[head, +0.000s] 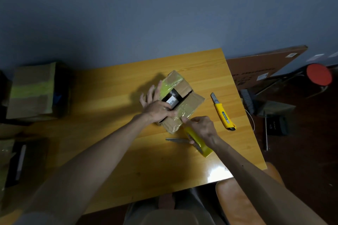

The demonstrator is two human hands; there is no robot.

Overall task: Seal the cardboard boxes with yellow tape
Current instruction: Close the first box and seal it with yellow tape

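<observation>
A small cardboard box (184, 86) lies on the wooden table (113, 133), its flaps partly apart and covered with old yellowish tape. A black item with a white barcode label (172, 100) shows through the gap. My left hand (155, 106) lies flat on the box's near left flap, fingers spread. My right hand (201, 129) grips a roll of yellow tape (199, 144) at the box's near corner, with the thumb pressing the tape's end onto the flap.
A yellow utility knife (224, 113) lies right of the box. Scissors (176, 140) rest on the table, partly under the tape roll. Taped cardboard boxes (33, 89) stand at the left. A red stool (319, 76) and a broom (248, 100) are on the floor, right.
</observation>
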